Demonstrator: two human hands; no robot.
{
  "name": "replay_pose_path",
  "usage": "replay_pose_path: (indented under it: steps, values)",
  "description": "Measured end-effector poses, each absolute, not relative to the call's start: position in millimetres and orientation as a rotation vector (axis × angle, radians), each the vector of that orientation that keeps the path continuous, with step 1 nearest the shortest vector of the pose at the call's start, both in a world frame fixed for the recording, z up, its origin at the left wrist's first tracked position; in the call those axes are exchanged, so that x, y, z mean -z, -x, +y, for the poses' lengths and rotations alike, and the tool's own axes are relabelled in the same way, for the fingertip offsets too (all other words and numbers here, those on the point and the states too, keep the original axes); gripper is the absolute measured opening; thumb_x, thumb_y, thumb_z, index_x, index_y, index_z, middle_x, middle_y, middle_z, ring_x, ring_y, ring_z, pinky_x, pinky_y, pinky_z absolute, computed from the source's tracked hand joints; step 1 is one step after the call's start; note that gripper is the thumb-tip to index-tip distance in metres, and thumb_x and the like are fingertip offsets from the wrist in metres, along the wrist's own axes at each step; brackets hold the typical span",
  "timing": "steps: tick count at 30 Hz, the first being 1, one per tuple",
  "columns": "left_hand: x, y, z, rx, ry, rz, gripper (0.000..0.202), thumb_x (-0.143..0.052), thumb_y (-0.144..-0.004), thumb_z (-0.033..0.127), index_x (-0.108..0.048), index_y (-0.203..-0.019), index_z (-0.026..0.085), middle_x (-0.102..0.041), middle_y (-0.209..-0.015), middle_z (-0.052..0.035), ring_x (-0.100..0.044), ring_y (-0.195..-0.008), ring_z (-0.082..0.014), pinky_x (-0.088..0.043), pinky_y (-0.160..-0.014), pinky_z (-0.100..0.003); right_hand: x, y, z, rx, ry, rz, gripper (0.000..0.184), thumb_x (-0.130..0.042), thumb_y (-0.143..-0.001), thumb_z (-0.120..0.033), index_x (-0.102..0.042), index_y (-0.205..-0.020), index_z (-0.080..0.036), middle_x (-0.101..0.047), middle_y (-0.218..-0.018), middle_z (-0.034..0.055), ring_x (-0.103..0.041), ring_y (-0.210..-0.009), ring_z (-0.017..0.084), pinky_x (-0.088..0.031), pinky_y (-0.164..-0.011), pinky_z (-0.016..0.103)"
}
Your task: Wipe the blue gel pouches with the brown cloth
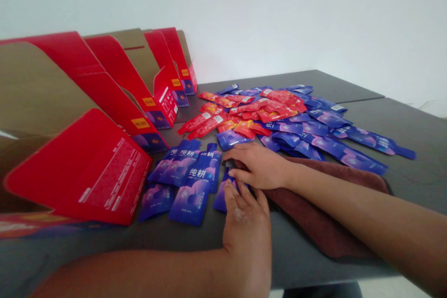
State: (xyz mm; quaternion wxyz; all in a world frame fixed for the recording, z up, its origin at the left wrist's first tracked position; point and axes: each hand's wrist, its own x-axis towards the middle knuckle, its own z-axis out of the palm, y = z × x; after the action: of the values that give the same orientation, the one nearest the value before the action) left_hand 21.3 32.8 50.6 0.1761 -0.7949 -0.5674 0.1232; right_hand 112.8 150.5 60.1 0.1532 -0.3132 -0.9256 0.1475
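Just left fingers [242,194] at sachet [220,200] edge

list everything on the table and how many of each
dark grey tabletop: 1, dark grey, under everything
red and brown cardboard display boxes: about 4, red and kraft brown, open along the left
blue foil sachets: dozens, blue-purple, spread across front and middle
red foil sachets: dozens, red-orange, heaped at far middle
crumpled brown towel: 1, dark brown, under the right wrist
left hand: 1, on a blue sachet at front
right hand: 1, just beyond the left hand
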Motion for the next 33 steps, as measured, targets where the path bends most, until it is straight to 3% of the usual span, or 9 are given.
replay_pose_path:
  steps: [14, 27, 33]
  values:
    - [-48.6, -20.5, 32.2, -0.296, 2.266, -1.625, 0.045, -0.047, -0.086, 0.008, -0.056, -0.130, 0.011, -0.060, -0.128, -0.0253, -0.061, -0.113, -0.0339, -0.050, -0.097, -0.048, -59.4, -112.3, 151.3, -0.436, 0.884, -2.648, 0.036, -0.054, -0.088, -0.031, -0.060, -0.121, -0.018, -0.066, -0.109, 0.0110, -0.060, -0.102, 0.024, -0.043, -0.088, 0.038]
    - [-50.0, -20.5, 33.8, -0.342, 2.246, -1.613, 0.047, -0.043, -0.086, 0.007, -0.054, -0.131, 0.011, -0.062, -0.126, -0.0243, -0.061, -0.113, -0.0326, -0.050, -0.097, -0.046, -60.2, -111.3, 148.4, -0.449, 0.842, -2.612, 0.032, -0.053, -0.089, -0.031, -0.062, -0.116, -0.017, -0.068, -0.089, 0.0061, -0.061, -0.084, 0.019, -0.043, -0.077, 0.032]
    - [-48.8, -20.4, 35.2, -0.346, 2.272, -1.608, 0.045, -0.045, -0.088, 0.012, -0.055, -0.131, 0.012, -0.060, -0.128, -0.0246, -0.060, -0.113, -0.0349, -0.049, -0.097, -0.050, -59.7, -110.2, 148.0, -0.440, 0.915, -2.595, 0.033, -0.052, -0.090, -0.031, -0.062, -0.118, -0.016, -0.069, -0.092, 0.0071, -0.062, -0.087, 0.020, -0.043, -0.079, 0.032]
